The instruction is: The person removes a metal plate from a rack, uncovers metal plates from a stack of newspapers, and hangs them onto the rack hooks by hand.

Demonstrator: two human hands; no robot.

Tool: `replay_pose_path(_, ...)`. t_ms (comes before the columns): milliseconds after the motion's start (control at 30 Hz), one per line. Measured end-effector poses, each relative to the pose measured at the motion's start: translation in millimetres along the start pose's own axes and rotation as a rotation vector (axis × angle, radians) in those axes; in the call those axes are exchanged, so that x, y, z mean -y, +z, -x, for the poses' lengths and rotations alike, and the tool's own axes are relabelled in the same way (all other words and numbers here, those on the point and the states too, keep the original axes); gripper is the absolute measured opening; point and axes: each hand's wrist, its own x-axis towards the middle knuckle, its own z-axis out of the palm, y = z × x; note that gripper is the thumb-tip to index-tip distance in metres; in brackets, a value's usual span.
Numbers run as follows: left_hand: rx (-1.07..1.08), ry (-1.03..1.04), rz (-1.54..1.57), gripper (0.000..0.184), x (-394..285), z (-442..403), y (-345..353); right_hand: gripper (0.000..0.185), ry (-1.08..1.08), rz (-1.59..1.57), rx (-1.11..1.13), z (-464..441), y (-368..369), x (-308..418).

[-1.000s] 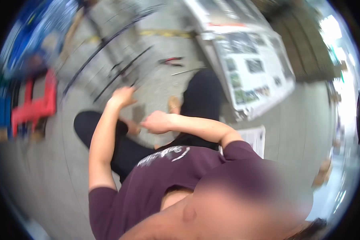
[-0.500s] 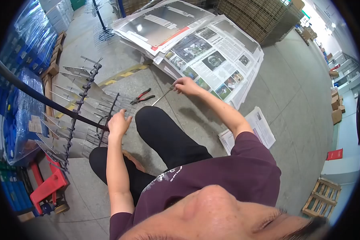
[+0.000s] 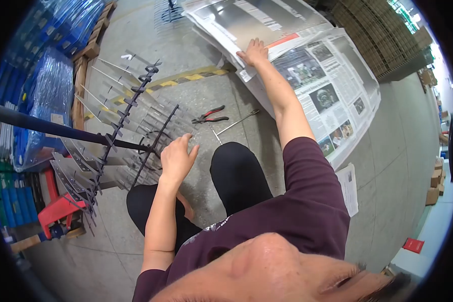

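My right hand (image 3: 255, 52) lies with fingers apart on the near edge of a stack of shiny metal sheets (image 3: 246, 38) interleaved with newspaper (image 3: 299, 65). Nothing shows in its grasp. My left hand (image 3: 177, 156) is beside a dark metal rack (image 3: 131, 108) with rows of prongs, thumb apart from the fingers and holding nothing visible. Between the rack and the stack, pliers (image 3: 211, 116) with red and black handles rest on the concrete. A thin metal T-handled tool (image 3: 236, 126) lies next to them, near my knee.
Blue crates in plastic wrap (image 3: 48, 95) stand on a wooden pallet (image 3: 93, 45) at the left. A red pallet jack (image 3: 60, 211) is at lower left. Yellow-black floor tape (image 3: 186, 78) crosses behind the rack. Stacked brown crates (image 3: 372, 38) rise at upper right.
My right hand has let go of the T-handled tool, now on the floor, and has moved up onto the stack's edge. My left hand stays by the rack. The view has shifted.
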Motion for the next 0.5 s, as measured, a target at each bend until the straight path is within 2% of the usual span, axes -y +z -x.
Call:
replay_pose_path(100, 0.04, 0.006, 0.0, 0.038, 0, -4, 3, 0.071, -0.021, 0.118, -0.1, 6, 19, 12)
replay_pose_path(200, 0.061, 0.048, 0.015, 0.039, 0, -4, 10, 0.061, -0.113, 0.187, 0.182, 3, 9, 22)
replay_pose_path(233, 0.062, 0.072, 0.022, 0.039, 0, -2, 12, 0.044, -0.239, 0.324, 0.075, 14, 0, 23)
replay_pose_path(267, 0.088, 0.061, 0.018, 0.039, -1, -2, 12, 0.04, -0.234, 0.321, 0.039, 16, 1, 25)
replay_pose_path(333, 0.139, 0.035, 0.003, 0.038, -2, -3, 10, 0.031, -0.228, 0.31, -0.035, 22, 13, 23)
replay_pose_path(433, 0.102, 0.013, 0.015, 0.037, 0, -2, 9, 0.025, -0.262, 0.347, -0.062, 38, 7, 23)
replay_pose_path(500, 0.093, -0.002, 0.018, 0.037, 6, -2, 9, 0.022, -0.351, 0.368, -0.124, 40, -14, 15)
